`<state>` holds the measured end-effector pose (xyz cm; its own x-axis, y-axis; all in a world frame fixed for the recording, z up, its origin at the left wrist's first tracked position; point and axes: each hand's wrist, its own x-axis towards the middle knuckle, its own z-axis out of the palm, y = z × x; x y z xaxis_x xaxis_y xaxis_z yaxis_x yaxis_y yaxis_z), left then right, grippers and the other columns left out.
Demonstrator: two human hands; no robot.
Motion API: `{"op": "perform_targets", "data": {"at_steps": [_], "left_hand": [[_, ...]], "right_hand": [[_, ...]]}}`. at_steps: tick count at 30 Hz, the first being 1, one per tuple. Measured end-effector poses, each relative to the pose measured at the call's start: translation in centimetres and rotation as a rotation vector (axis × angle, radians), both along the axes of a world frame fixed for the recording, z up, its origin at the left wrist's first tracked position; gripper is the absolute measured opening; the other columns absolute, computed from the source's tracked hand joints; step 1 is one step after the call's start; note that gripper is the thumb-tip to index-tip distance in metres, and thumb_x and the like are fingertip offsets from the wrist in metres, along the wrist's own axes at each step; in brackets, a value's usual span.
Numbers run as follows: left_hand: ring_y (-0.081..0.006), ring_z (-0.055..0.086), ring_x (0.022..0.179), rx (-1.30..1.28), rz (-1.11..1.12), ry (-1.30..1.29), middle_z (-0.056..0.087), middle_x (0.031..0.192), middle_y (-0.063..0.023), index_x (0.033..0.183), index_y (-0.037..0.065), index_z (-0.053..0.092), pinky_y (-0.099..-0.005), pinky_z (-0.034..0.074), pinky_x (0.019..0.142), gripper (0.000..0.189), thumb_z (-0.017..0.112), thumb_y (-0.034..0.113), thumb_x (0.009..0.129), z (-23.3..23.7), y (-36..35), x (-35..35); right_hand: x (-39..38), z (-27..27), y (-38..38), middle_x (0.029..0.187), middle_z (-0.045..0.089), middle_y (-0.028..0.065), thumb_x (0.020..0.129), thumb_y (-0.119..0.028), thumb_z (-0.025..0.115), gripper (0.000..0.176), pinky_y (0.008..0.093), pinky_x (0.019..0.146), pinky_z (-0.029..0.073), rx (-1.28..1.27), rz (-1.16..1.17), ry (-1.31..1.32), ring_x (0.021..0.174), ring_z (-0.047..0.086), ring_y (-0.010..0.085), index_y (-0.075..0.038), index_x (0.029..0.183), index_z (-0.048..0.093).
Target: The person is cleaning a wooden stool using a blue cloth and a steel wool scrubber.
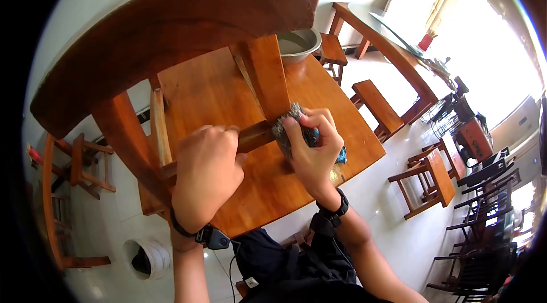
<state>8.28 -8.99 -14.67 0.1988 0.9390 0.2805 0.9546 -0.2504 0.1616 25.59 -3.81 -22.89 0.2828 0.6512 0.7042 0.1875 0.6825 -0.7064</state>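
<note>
Head camera looks down on a reddish-brown wooden stool (171,24) tipped over on a square orange-brown wooden worktop (273,195), its thick curved seat nearest the lens and its legs reaching out across the worktop. The left hand (208,175) wraps around a round brown wooden rung (254,136) that runs between the legs. Its grip is fully closed on the rung, knuckles up, and a black band with a small black device (212,238) sits at the wrist. The right hand (313,152) is just beside it, further along the same rung, where the rung meets a flat wooden leg (268,75). Its grip is closed on a crumpled grey scouring wad (292,116), with a blue patch showing below the palm. The wad is pressed against the rung at its joint with that leg. A black strap (341,207) circles the right wrist. At the far edge of the worktop stands a round grey metal basin (299,45), partly hidden behind the stool. On the pale tiled floor, low wooden benches (376,106) stand to the right, and a white round container (149,257) sits at the lower left.
</note>
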Motion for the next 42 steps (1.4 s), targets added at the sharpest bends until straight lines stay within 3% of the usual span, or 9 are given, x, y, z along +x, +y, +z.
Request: {"op": "perform_targets", "data": {"at_steps": [4,11,15,17,23,29,34,36,42], "left_hand": [[-0.0385,0.069,0.082,-0.005,-0.022,-0.025,0.070,0.084,-0.0188,0.087,0.000,0.070,-0.0469,0.054,0.076,0.019,0.080,0.013,0.078,0.1,0.0,-0.2],[-0.0389,0.069,0.082,-0.018,-0.037,-0.020,0.070,0.081,-0.0194,0.086,0.000,0.070,-0.0478,0.054,0.076,0.019,0.081,0.013,0.078,0.2,0.1,-0.4],[-0.0394,0.069,0.083,-0.050,-0.029,-0.039,0.070,0.082,-0.0202,0.085,0.000,0.070,-0.0477,0.054,0.075,0.020,0.081,0.014,0.077,-0.1,0.3,-0.4],[-0.0402,0.069,0.081,-0.027,-0.014,0.000,0.070,0.082,-0.0208,0.085,-0.001,0.070,-0.0475,0.054,0.074,0.021,0.081,0.014,0.077,-0.2,0.3,-0.3],[-0.0401,0.069,0.080,-0.062,-0.077,0.012,0.069,0.081,-0.0210,0.085,0.000,0.070,-0.0472,0.054,0.074,0.021,0.081,0.016,0.077,0.4,0.5,-0.9],[-0.0403,0.070,0.078,-0.001,-0.066,0.010,0.070,0.079,-0.0210,0.085,-0.001,0.072,-0.0468,0.054,0.073,0.021,0.081,0.015,0.076,-0.1,0.6,-0.9],[-0.0396,0.070,0.078,-0.006,-0.080,0.019,0.070,0.079,-0.0209,0.087,0.000,0.073,-0.0465,0.054,0.074,0.022,0.081,0.018,0.077,0.1,0.6,-0.6],[-0.0395,0.070,0.078,-0.006,-0.074,0.026,0.070,0.079,-0.0211,0.087,0.000,0.073,-0.0466,0.054,0.075,0.022,0.080,0.019,0.078,0.0,0.8,-1.0],[-0.0396,0.071,0.083,-0.092,-0.030,0.031,0.071,0.082,-0.0210,0.086,0.001,0.073,-0.0467,0.055,0.078,0.023,0.081,0.021,0.079,0.8,0.2,-0.3]], "right_hand": [[1.4,-3.2,-0.3,0.092,0.064,0.0110,0.085,0.000,0.082,0.020,0.0284,0.077,0.050,-0.029,-0.007,-0.029,0.082,0.062,0.0176,0.005,0.089,0.064],[0.5,2.7,0.4,0.088,0.064,0.0081,0.086,-0.007,0.084,0.022,0.0272,0.074,0.046,-0.074,0.090,-0.019,0.081,0.060,0.0150,0.005,0.087,0.065],[1.6,-1.0,-0.3,0.087,0.063,0.0083,0.086,-0.007,0.084,0.022,0.0284,0.074,0.047,-0.120,0.142,0.069,0.081,0.060,0.0153,0.005,0.086,0.065],[2.6,-3.9,-0.4,0.087,0.063,0.0102,0.084,-0.008,0.085,0.024,0.0307,0.074,0.049,-0.196,0.031,-0.065,0.080,0.063,0.0180,0.005,0.086,0.065],[0.8,3.7,0.1,0.087,0.066,0.0128,0.082,-0.008,0.086,0.025,0.0321,0.075,0.050,-0.029,-0.005,-0.158,0.077,0.064,0.0219,0.004,0.082,0.065],[2.6,-4.6,0.1,0.084,0.067,0.0117,0.082,-0.008,0.085,0.022,0.0346,0.073,0.046,-0.065,-0.039,-0.118,0.074,0.062,0.0236,0.000,0.080,0.065],[0.4,1.9,0.4,0.083,0.068,0.0118,0.078,-0.010,0.086,0.020,0.0361,0.082,0.041,0.050,-0.230,-0.216,0.073,0.061,0.0285,-0.003,0.081,0.067],[0.2,2.6,0.8,0.086,0.067,0.0139,0.082,-0.006,0.082,0.022,0.0356,0.076,0.048,0.099,-0.190,-0.235,0.080,0.062,0.0268,0.001,0.079,0.062],[3.3,-7.1,1.0,0.083,0.070,0.0098,0.084,-0.006,0.083,0.018,0.0344,0.076,0.047,-0.053,0.007,-0.050,0.076,0.064,0.0230,-0.001,0.076,0.067]]}}
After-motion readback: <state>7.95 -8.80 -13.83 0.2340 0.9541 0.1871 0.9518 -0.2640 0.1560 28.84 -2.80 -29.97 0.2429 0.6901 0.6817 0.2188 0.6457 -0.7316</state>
